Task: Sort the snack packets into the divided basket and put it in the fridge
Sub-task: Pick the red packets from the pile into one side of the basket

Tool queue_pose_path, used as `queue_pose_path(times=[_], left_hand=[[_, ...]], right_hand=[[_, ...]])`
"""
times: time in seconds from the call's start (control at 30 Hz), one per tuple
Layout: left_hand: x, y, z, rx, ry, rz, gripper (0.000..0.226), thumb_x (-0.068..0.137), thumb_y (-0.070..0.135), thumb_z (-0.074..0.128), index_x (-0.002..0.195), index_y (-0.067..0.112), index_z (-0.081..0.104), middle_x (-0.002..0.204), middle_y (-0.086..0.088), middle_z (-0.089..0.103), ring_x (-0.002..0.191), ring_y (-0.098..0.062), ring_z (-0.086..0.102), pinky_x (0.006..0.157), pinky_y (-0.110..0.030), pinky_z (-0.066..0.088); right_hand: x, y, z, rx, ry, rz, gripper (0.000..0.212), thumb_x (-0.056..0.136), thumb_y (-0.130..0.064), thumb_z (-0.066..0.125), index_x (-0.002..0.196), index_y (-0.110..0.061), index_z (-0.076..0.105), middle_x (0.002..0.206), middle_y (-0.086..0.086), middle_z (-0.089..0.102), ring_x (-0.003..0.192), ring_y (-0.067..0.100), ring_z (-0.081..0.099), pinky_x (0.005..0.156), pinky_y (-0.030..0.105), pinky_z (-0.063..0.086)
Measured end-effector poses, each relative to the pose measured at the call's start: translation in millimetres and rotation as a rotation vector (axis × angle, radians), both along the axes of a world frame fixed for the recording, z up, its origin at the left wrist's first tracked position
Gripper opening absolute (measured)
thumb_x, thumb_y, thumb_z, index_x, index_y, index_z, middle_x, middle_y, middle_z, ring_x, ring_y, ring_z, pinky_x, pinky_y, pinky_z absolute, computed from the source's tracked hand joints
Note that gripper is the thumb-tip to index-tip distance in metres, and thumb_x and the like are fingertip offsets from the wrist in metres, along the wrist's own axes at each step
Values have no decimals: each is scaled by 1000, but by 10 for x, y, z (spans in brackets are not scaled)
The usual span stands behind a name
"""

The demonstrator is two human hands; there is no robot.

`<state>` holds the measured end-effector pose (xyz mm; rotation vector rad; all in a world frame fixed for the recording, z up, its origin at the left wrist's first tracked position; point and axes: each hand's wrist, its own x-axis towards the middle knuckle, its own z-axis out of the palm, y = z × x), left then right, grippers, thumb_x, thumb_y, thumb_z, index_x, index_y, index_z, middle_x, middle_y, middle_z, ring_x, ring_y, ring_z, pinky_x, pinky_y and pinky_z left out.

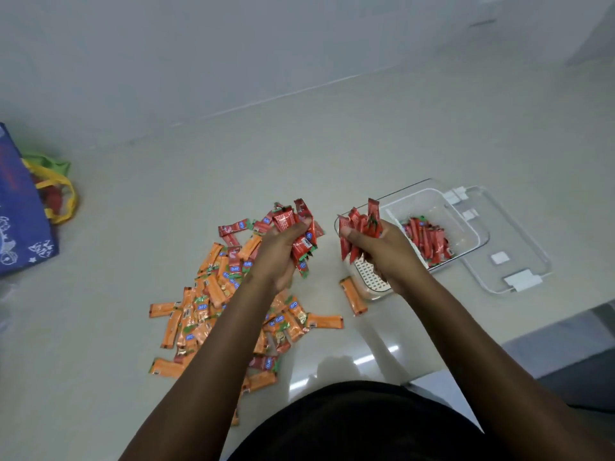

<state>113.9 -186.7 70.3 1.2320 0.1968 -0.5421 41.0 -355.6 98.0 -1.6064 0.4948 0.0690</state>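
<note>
A heap of orange snack packets (pixel 206 311) lies on the pale counter, with a few red packets (pixel 233 229) at its far edge. My left hand (pixel 283 251) grips a bunch of red packets (pixel 301 227) above the heap. My right hand (pixel 379 247) holds another bunch of red packets (pixel 357 227) over the near end of the clear divided basket (pixel 466 224). The far compartment holds several red packets (pixel 427 241). The near compartment, with its white perforated floor (pixel 367 277), is partly hidden by my right wrist. One orange packet (pixel 352 294) lies beside the basket.
A clear lid (pixel 519 261) with white clips lies to the right of the basket. A blue shopping bag (pixel 23 207) with yellow handles stands at the left edge. The counter's front edge runs along the lower right, with the floor beyond it.
</note>
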Motion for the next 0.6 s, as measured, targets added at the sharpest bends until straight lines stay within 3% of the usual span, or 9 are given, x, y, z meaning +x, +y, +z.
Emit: queue_pose_path(times=[0.1, 0.23, 0.33, 0.5, 0.6], left_hand=[[-62, -375, 43, 5, -4, -54, 11, 91, 8, 62, 102, 7, 64, 84, -3, 70, 80, -17, 67, 75, -30, 54], [-138, -805, 104, -5, 22, -85, 13, 92, 8, 60, 104, 6, 62, 83, -4, 71, 77, -14, 68, 71, -26, 55], [-173, -1023, 126, 4, 45, -79, 16, 92, 10, 60, 107, 6, 61, 81, -2, 74, 75, -13, 71, 66, -25, 55], [-225, -1201, 88, 14, 97, -44, 23, 92, 12, 61, 114, 5, 60, 88, -5, 75, 80, -17, 73, 68, -29, 57], [-267, -1257, 37, 21, 123, -3, 20, 92, 12, 61, 111, 5, 61, 90, -6, 75, 80, -18, 74, 64, -29, 58]], right_hand=[[-62, -464, 55, -43, 20, -87, 11, 85, -26, 69, 81, -16, 66, 60, -9, 64, 44, -6, 53, 45, 12, 38], [-17, -1166, -63, -208, 76, -159, 16, 82, -31, 71, 89, -16, 70, 82, 1, 73, 74, 14, 69, 73, 30, 54], [104, -1566, -223, -344, 199, -62, 11, 81, -29, 70, 83, -18, 69, 85, 3, 72, 82, 20, 68, 83, 36, 53], [368, -1683, -518, -473, 421, 216, 20, 80, -24, 71, 92, -8, 66, 93, 12, 68, 78, 24, 64, 61, 23, 48], [491, -1642, -718, -407, 520, 309, 43, 78, -30, 74, 109, -2, 63, 102, 17, 70, 88, 32, 68, 79, 36, 56]])
